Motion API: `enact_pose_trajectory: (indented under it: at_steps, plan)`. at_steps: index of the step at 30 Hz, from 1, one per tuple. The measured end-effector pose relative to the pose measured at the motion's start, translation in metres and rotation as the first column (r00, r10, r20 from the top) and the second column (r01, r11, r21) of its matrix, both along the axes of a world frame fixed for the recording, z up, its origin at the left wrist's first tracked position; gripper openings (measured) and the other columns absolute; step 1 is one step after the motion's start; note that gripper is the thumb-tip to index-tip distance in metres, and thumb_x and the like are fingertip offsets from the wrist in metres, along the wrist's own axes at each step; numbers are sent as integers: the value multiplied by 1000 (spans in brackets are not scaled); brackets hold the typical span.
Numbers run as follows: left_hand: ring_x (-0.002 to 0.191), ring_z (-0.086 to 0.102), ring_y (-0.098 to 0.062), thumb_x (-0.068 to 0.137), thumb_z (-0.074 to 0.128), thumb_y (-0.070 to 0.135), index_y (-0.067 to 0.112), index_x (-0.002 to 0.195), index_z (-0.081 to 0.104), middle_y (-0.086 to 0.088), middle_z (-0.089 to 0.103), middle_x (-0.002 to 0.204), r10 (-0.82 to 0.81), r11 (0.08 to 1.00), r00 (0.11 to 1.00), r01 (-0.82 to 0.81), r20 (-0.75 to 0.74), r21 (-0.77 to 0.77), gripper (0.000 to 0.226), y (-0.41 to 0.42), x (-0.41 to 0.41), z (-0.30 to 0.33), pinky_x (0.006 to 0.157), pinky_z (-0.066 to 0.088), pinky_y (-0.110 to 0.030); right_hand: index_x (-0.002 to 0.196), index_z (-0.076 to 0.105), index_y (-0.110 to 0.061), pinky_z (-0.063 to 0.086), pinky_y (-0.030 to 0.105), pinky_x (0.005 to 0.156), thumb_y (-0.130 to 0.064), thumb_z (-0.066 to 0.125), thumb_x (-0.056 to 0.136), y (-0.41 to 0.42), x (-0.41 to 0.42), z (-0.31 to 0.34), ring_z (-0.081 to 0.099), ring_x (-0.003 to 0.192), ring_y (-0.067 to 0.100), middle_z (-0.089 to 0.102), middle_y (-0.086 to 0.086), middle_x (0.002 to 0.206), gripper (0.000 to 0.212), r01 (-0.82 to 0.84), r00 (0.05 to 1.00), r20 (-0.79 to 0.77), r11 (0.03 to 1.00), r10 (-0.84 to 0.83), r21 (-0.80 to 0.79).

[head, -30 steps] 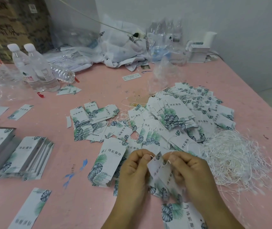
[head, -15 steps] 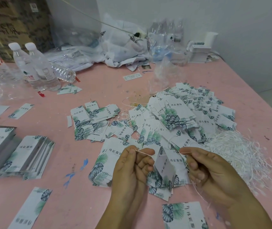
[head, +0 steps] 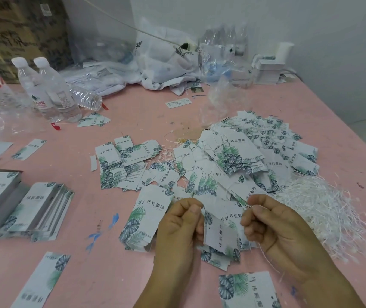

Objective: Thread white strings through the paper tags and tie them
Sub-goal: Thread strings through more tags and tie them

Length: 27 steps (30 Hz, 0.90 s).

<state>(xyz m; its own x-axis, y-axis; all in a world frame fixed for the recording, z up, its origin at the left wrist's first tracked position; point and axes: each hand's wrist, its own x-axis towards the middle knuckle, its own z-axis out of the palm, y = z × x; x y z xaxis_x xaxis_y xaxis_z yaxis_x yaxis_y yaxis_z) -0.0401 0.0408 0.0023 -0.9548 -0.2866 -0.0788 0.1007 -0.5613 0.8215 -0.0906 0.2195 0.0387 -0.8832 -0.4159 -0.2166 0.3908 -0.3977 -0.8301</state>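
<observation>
Half a sec ago both hands were spread wider w/ the string stretched level between them; a sec ago they were bunched together over the tag. Now the hands sit at a middle spacing, thumbs up top, tag hanging in the gap. My read: string is already through the hole and the knot is being pulled snug or is about to be, so this tag is nearly done. Knot itself too small to make out.

Left hand [head: 181, 221]: fingers curled in, thumb pressed on the forefinger, pinching something fine at the tip. Prob one string end, but the strand there is too thin to confirm.

Right hand [head: 273, 225]: also curled, thumb and forefinger pinching the white string [head: 247, 206], w/ a bit of frayed end showing just beyond the fingertips. A loose tail [head: 264, 255] drops below the palm.

Tag [head: 219, 235] hangs between the two hands, tilted, top edge just under the fingertips, touching or nearly touching the left fingers. It looks like more than one tag stacked; can't tell how many.

Beyond the fingertips: big heap of finished tags [head: 255, 156] w/ strings on. Just right of the right hand: pile of loose strings [head: 319, 207]. Left of the left hand: a stack of unstrung tags [head: 143, 218] on the pink table [head: 115, 274], close by. Plenty of tags left, so the task overall is mid-way at best.
</observation>
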Motion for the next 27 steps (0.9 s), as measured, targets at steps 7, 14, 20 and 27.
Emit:
enact_pose_trajectory:
  at_steps: [7,14,20,27]
  plan:
    - [59,64,-14,74,75,29,19,92,77,-9,72,69,-121,964,992,107,-43,-242,21,4,7,4,57,52,-21,92,75,-12,54,24,60,-15,75,74,-13,11,-7,62,61,18,70,16,75,18,51,973,-230,966,9,254]
    - [62,67,-15,70,80,27,16,90,79,-11,74,73,-100,975,993,84,-67,-206,23,3,8,4,61,54,-23,99,72,-15,54,24,63,-31,76,73,-13,14,-6,64,65,21,71,19,79,31,83,964,-265,965,-15,249]
    - [66,68,-13,65,83,30,17,89,79,-11,75,77,61,990,996,-68,-65,-121,27,-9,6,5,61,53,-19,94,75,-18,53,21,62,-21,75,75,-17,17,-7,65,63,18,71,14,75,19,158,937,-347,937,-42,312]
    - [79,73,-15,70,80,32,25,91,79,-7,77,83,-45,937,997,23,-57,-348,22,2,10,6,71,54,-19,87,76,-25,51,16,62,-30,70,70,-25,24,0,64,63,10,70,4,68,18,254,893,-447,887,-61,386]
